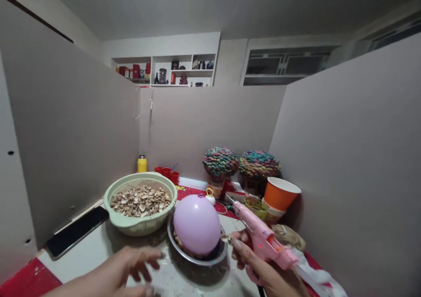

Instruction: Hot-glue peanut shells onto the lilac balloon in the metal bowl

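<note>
A pink hot glue gun is gripped in my right hand, its nozzle pointing up and to the left. A small piece of shell is pinched between that hand's thumb and finger, close to the balloon. The purple balloon rests in a metal bowl, with brownish shell pieces partly visible under its left side. My left hand hovers over the board in front of the bowl, fingers apart and slightly blurred, holding nothing. A green colander full of shell pieces stands behind it.
A black phone lies at the left. Red cups and a yellow bottle stand at the back. Two colourful shell-covered domes, orange paper cups and a twine roll are at the right. Grey partitions enclose the table.
</note>
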`<state>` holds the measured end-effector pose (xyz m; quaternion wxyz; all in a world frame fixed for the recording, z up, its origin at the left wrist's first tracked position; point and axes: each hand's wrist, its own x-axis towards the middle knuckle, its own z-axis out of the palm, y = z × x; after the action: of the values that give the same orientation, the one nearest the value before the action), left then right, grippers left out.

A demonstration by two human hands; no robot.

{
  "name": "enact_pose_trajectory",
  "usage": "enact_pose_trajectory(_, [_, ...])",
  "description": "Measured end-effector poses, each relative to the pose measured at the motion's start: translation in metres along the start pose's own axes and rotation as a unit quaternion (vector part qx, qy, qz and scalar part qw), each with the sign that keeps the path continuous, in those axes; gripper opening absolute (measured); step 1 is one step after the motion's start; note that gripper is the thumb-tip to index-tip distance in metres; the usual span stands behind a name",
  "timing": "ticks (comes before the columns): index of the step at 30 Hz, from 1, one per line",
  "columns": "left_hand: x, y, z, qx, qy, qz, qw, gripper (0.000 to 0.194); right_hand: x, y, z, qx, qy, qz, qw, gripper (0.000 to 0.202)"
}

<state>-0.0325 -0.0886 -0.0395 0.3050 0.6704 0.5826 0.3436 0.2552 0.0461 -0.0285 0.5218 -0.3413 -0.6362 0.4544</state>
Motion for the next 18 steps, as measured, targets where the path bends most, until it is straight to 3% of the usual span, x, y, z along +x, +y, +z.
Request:
enact_pose_trajectory(3, [0.008, 0.019, 0.02, -0.08, -0.053, -0.006, 0.995, 0.034, -0.008, -0.002, 0.0, 0.026, -0.047, 0.022, 0.998, 0.038])
enact_pose_trajectory(8, [0.048, 0.051, 0.05, -0.23, -0.014, 0.061, 0.971, 0.039, -0.019, -0.008, 0.005, 0.033, -0.095, 0.004, 0.995, 0.034])
enact_pose_trajectory(11, [0.07, 0.06, 0.064, -0.291, 0.007, 0.058, 0.955, 0.045, -0.024, -0.017, 0.01, 0.043, -0.091, 0.009, 0.995, 0.036])
enact_pose_trajectory(18, [0.087, 0.061, 0.065, -0.344, -0.017, 0.016, 0.939, 0.024, -0.022, -0.023, 0.011, 0.087, -0.086, 0.032, 0.992, 0.025])
